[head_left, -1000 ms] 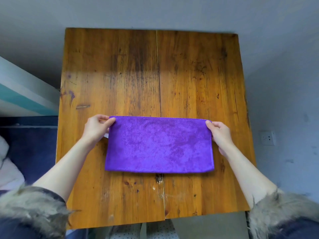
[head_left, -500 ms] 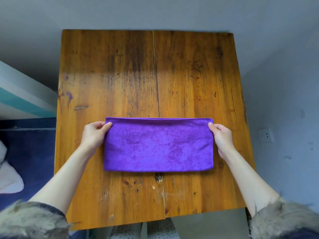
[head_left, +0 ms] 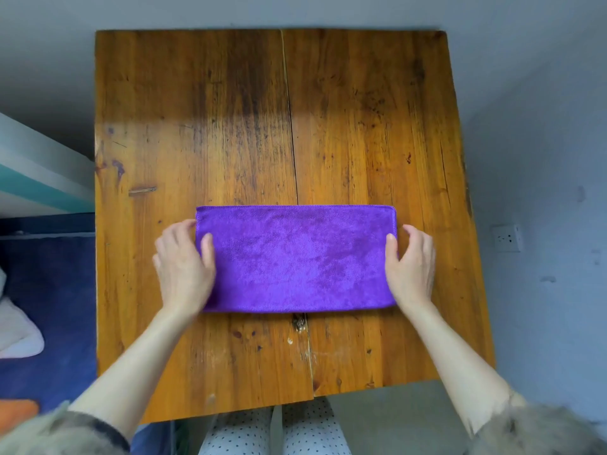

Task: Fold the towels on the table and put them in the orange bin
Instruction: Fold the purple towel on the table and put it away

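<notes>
Where they pinched its far corners before, left hand [head_left: 184, 267] and right hand [head_left: 410, 264] now grip the towel's [head_left: 295, 257] short edges.

Worn wooden table [head_left: 345, 126] under one flat folded purple towel [head_left: 295, 257]

Left hand [head_left: 184, 270], right hand [head_left: 410, 267]: bare, forearms bare. Dark sleeves pushed up, shaggy grey-tan fur cuffs [head_left: 538, 431] at 5 and 7 o'clock. White black-dotted trousers [head_left: 236, 435] at 6 o'clock.

Plush towel [head_left: 295, 257], glossy wooden table [head_left: 230, 110]
</notes>
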A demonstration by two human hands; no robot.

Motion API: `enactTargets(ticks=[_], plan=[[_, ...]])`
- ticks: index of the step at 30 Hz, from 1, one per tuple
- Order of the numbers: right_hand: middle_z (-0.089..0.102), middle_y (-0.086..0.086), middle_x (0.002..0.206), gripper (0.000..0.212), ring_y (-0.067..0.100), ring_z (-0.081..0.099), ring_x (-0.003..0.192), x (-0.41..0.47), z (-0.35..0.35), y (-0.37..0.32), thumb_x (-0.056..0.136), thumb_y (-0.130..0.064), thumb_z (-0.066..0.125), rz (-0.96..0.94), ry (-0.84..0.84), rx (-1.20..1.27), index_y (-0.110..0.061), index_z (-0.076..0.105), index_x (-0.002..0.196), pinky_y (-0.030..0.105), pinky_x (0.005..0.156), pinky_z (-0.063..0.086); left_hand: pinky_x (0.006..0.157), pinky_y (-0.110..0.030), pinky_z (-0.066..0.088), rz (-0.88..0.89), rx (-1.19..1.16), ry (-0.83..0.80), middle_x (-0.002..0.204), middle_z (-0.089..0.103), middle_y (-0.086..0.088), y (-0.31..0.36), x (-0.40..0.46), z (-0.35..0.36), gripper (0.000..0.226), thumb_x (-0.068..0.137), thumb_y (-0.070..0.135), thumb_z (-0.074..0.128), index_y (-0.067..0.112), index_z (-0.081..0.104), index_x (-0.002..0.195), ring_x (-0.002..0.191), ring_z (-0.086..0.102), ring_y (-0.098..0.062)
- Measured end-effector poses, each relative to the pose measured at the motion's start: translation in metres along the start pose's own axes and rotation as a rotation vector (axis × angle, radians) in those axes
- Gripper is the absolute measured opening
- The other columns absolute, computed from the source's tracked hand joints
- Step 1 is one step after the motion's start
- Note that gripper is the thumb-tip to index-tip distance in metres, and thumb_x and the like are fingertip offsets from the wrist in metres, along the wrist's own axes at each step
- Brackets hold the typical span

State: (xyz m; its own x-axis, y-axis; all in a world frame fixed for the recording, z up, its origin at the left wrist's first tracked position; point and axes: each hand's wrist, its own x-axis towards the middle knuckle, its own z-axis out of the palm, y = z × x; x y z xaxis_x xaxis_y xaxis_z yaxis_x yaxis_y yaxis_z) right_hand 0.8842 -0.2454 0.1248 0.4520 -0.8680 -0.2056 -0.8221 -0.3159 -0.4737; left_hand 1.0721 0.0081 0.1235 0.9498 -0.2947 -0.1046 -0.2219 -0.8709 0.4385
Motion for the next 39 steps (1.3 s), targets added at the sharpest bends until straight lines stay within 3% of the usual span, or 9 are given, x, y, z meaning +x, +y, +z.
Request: enactTargets(ticks=[3,6,13,17,21,29,33,36,39], plan=[[0.04,0.011,0.146,0.046,0.027,0.032,0.138,-0.039,0.013,-0.011,0.096,-0.028,0.041,-0.435,-0.04,-0.222,-0.011,0.042,0.139,0.048,0.112,0.027,0.104,-0.055,0.028,0.312,0.162,-0.076,0.143,0.04,-0.019,0.013,-0.039,0.016,0.046,0.091,0.027,0.046,0.009,0.044,0.134,0.134,0.034,-0.039],[0.034,0.009,0.15,0.051,0.027,0.027,0.141,-0.062,0.044,-0.026,0.094,-0.034,0.038,-0.654,-0.153,-0.346,-0.017,0.039,0.141,0.055,0.113,0.019,0.111,-0.057,0.011,0.475,0.292,-0.227,0.153,0.027,-0.012,0.028,-0.062,0.043,0.054,0.092,0.041,0.036,0.022,0.033,0.143,0.142,0.02,-0.034],[0.022,0.007,0.155,0.053,0.021,0.013,0.144,-0.047,0.05,0.032,0.097,-0.041,0.027,-0.526,-0.196,-0.426,-0.021,0.024,0.146,0.043,0.117,0.015,0.116,-0.054,0.004,0.518,0.447,-0.292,0.156,0.018,-0.006,-0.014,-0.068,0.059,0.059,0.094,0.052,0.024,0.029,0.019,0.148,0.144,0.011,-0.027],[0.011,0.006,0.155,0.054,0.02,0.007,0.144,-0.044,0.036,0.047,0.097,-0.039,0.022,-0.454,-0.167,-0.386,-0.019,0.017,0.147,0.044,0.118,0.012,0.117,-0.049,0.003,0.44,0.317,-0.251,0.156,0.014,-0.01,-0.027,-0.063,0.041,0.058,0.093,0.044,0.028,0.023,0.025,0.147,0.145,0.007,-0.027],[0.016,0.014,0.155,0.055,0.024,0.009,0.144,-0.02,0.036,0.018,0.097,-0.033,0.026,-0.468,-0.029,-0.326,-0.013,0.022,0.147,0.043,0.117,0.004,0.116,-0.049,0.005,0.527,0.234,-0.173,0.156,0.013,-0.012,-0.017,-0.035,0.036,0.054,0.094,0.036,0.031,0.019,0.029,0.146,0.145,0.006,-0.03],[0.006,0.012,0.157,0.057,0.024,0.002,0.146,0.02,0.058,-0.003,0.1,-0.034,0.027,-0.432,-0.076,-0.429,-0.011,0.013,0.149,0.041,0.118,-0.002,0.113,-0.056,0.004,0.379,0.327,-0.213,0.157,0.011,-0.01,-0.011,0.009,0.049,0.056,0.096,0.036,0.024,0.017,0.021,0.148,0.145,0.004,-0.03],[0.003,0.012,0.158,0.06,0.024,-0.002,0.146,0.01,0.057,-0.012,0.097,-0.04,0.021,-0.409,-0.058,-0.452,-0.013,0.008,0.15,0.046,0.117,-0.004,0.115,-0.055,0.005,0.398,0.158,-0.223,0.158,0.009,-0.009,-0.016,0.004,0.039,0.051,0.099,0.028,0.031,0.015,0.023,0.147,0.145,0.002,-0.03],[0.011,0.012,0.157,0.059,0.023,0.003,0.145,-0.022,0.065,-0.036,0.097,-0.039,0.025,-0.526,-0.043,-0.398,-0.013,0.015,0.149,0.049,0.116,-0.003,0.113,-0.048,0.017,0.222,-0.065,-0.088,0.154,0.021,-0.014,-0.026,-0.008,0.025,0.049,0.094,0.017,0.051,0.007,0.037,0.14,0.143,0.014,-0.032],[0.021,0.01,0.155,0.057,0.025,0.013,0.144,-0.064,0.089,-0.06,0.095,-0.037,0.033,-0.683,-0.103,-0.363,-0.014,0.028,0.146,0.055,0.115,0.005,0.098,-0.046,0.032,-0.038,-0.104,0.003,0.131,0.047,-0.017,-0.034,-0.018,0.015,0.041,0.087,0.02,0.062,0.007,0.053,0.124,0.123,0.039,-0.036]])
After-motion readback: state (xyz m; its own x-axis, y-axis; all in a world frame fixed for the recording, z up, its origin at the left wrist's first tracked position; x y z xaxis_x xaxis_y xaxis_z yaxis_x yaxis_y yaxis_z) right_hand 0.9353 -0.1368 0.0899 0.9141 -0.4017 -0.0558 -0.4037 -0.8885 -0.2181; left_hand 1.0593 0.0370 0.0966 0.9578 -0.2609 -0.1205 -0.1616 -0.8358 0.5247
